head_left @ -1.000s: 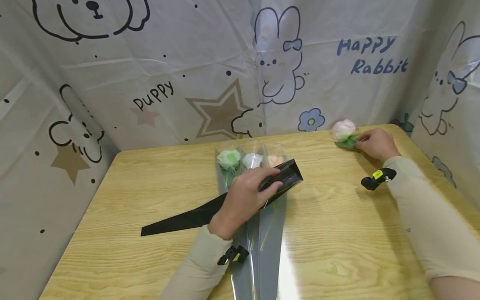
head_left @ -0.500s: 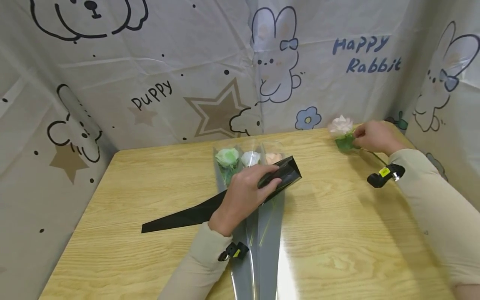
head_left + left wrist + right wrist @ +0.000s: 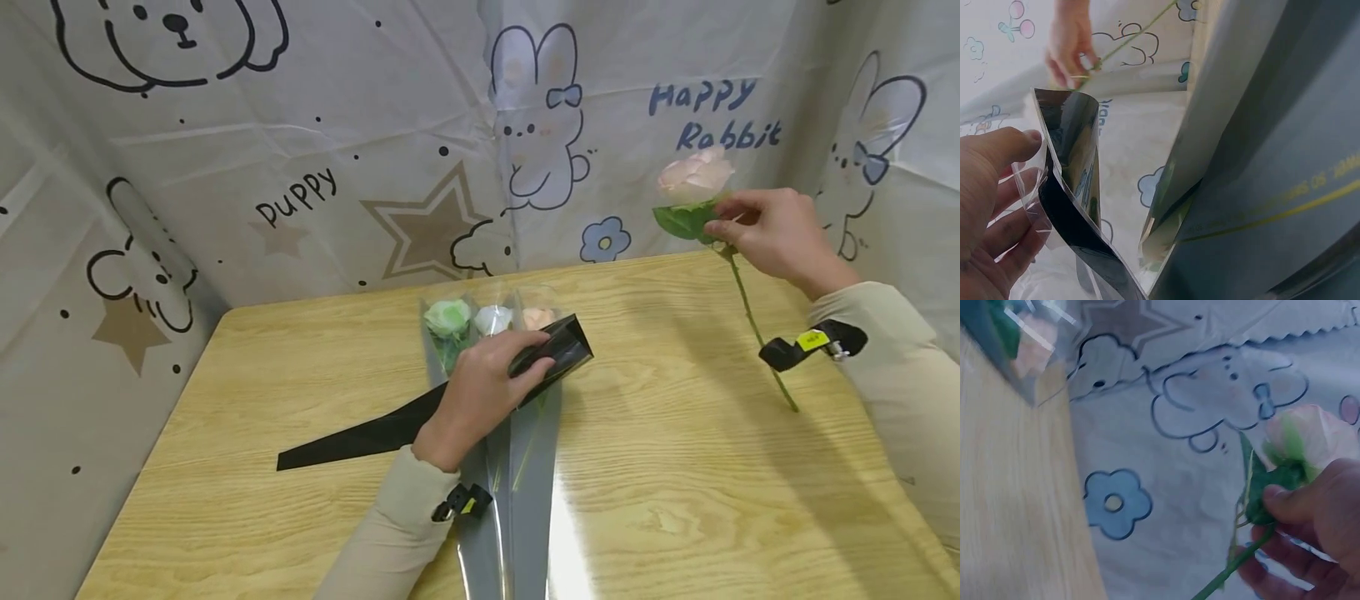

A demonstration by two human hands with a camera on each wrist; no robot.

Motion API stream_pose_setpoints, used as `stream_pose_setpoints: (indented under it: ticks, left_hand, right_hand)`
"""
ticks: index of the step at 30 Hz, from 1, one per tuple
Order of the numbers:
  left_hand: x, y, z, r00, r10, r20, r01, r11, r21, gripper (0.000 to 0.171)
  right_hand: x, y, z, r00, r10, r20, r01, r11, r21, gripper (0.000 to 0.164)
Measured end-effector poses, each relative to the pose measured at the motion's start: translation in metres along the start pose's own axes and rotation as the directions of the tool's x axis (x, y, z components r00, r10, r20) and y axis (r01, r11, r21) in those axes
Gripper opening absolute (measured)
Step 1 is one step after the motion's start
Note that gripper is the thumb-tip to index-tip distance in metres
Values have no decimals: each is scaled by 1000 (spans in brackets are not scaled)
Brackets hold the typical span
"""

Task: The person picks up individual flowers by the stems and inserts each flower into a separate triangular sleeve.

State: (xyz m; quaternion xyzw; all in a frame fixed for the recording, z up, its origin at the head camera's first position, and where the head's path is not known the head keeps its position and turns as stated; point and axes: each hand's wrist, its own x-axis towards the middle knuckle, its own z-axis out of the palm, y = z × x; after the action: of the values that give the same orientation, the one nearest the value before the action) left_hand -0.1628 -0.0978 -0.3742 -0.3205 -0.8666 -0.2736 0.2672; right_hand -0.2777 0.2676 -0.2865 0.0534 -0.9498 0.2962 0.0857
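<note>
My right hand pinches an artificial pale pink rose just below its bloom, by the green leaves. Its thin green stem slants down to the right above the table. My left hand grips a long black flower sleeve near its wide mouth, which faces right. In the left wrist view the sleeve gapes open, thumb on one side and fingers behind its clear film. Beneath this hand lie wrapped flowers: a green rose, a white one and a peach one.
Grey sleeves around the flowers run side by side to the near edge of the wooden table. A printed cloth hangs along the back and sides. Each wrist wears a black strap.
My right hand has lifted the pink rose off the table's far right, raising it so the stem hangs down. The left hand stays on the black sleeve.
</note>
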Motion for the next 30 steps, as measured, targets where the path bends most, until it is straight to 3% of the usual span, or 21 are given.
stream_pose_setpoints:
  ticks: [4,8,13,15,17,21,25,28,30]
  left_hand:
    - [-1,-2,0,1000,-11,3,11,1000,-8,28]
    - [-1,-2,0,1000,-14,-3,13,1000,-10,28]
    - [-1,-2,0,1000,-10,-4,10,1000,-6,29]
    - [-1,-2,1,1000,-15,-6,15,1000,-7,29]
    - [-1,-2,1,1000,-22,-12,22,1000,-2,29]
    - [-1,-2,0,999,-31,-29,31,999,16,30]
    - [-1,-2,1,999,-34,-29,35,999,25,31]
    - [-2,-1,1,999,-38,-23,39,999,29,31]
    - [-2,-1,1,999,-39,-19,40,999,31,31]
  right_hand:
    - [-9,-10,-12,992,10,-127,19,974,227,27]
    - [-17,-15,-18,967,4,-254,111,893,436,9]
    - [-27,-17,-20,940,33,-339,182,793,581,14]
    - [-32,-17,-19,932,52,-359,216,715,665,17]
    - [-36,-18,-16,923,82,-375,252,609,753,22]
    - [-41,-21,-6,890,188,-416,340,337,878,23]
    - [-46,-21,4,861,276,-427,394,170,903,25]
    - [-50,-21,7,854,322,-409,410,70,909,25]
    - [-53,-21,8,837,367,-405,430,17,903,23]
